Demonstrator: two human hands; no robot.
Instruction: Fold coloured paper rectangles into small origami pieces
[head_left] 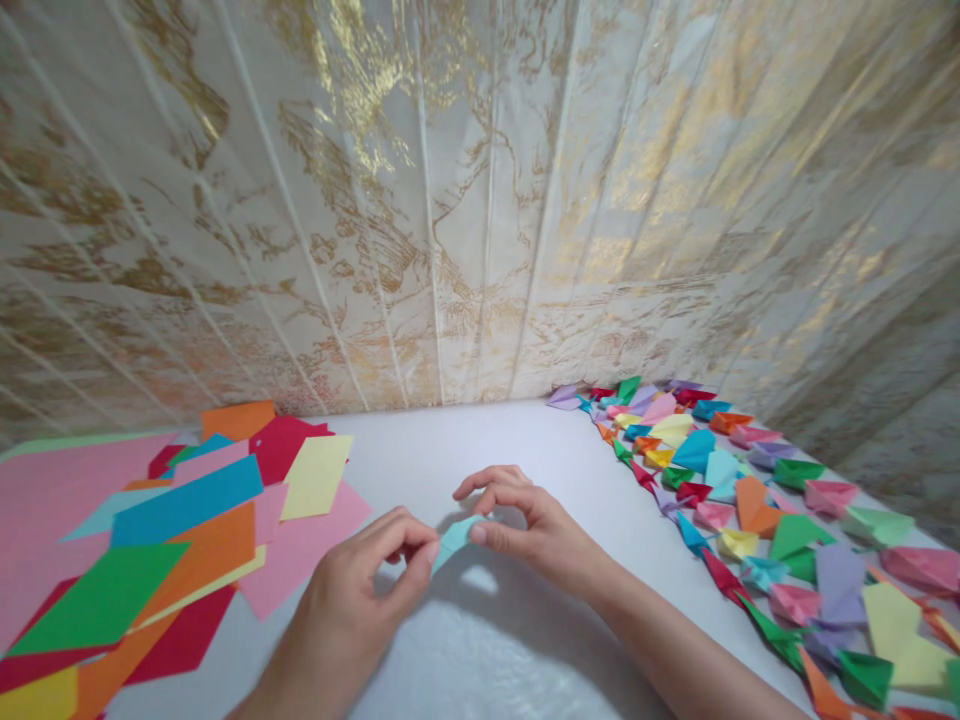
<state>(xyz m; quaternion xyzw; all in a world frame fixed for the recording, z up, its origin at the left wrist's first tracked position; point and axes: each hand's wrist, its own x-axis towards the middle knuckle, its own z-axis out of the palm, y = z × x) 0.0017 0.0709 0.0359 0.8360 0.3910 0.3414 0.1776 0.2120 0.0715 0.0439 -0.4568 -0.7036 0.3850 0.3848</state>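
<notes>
While both hands meet above the white table (480, 440), a small light blue folded paper (456, 538) sits pinched between them, creased into a narrow, pointed shape. The left hand (360, 590) nips its near end with thumb and forefinger; the right hand (525, 525) pinches its far end. Flat coloured sheets (150, 540) lie left, folded pieces (750, 500) right.

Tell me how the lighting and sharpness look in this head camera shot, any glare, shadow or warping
Head view: light is soft and even; the gold-marbled wall shows mild sheen, no harsh glare. A faint shadow lies on the white table under the left hand and right hand, which pinch a light blue paper piece. Wide-angle warping bends the wall seams; the folded paper pieces look sharp.
</notes>
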